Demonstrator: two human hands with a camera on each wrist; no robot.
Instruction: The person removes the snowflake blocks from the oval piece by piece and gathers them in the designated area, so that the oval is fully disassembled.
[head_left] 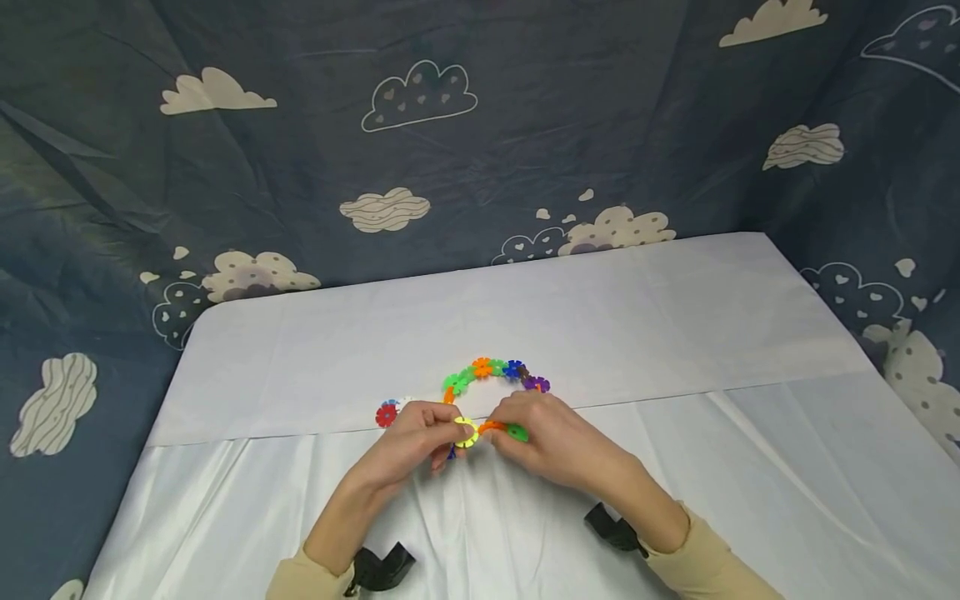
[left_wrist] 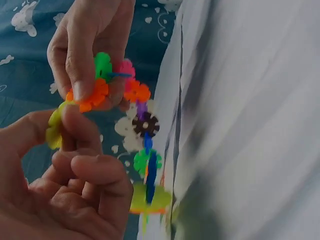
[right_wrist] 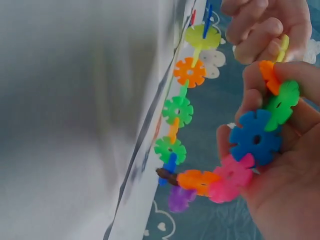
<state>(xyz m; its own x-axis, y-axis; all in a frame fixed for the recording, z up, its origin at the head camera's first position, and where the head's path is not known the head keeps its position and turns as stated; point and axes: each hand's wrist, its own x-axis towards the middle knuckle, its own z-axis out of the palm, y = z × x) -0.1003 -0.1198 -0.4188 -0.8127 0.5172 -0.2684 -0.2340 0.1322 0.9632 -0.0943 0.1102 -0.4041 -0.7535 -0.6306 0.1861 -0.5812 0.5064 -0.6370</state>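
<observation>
A chain of slotted, flower-shaped plastic discs (head_left: pixel 482 367) in several colours curves over the white cloth beyond both hands. My left hand (head_left: pixel 414 437) pinches a yellow disc (head_left: pixel 467 432) between thumb and fingers. Facing it, my right hand (head_left: pixel 551 435) pinches an orange disc (left_wrist: pixel 96 98) at one end of the chain. The yellow and orange edges meet; whether their slots interlock cannot be told. Behind the orange disc come a green disc (right_wrist: pixel 283 104), a blue disc (right_wrist: pixel 255 138) and a pink disc (right_wrist: pixel 230 178), lying by the right palm.
Left of the left hand, a red disc (head_left: pixel 386 415) lies on the cloth with bits of blue and white beside it. White cloth (head_left: pixel 660 333) covers the table, and a dark cloud-patterned curtain (head_left: pixel 315 167) rises behind. Black straps (head_left: pixel 384 568) circle the wrists.
</observation>
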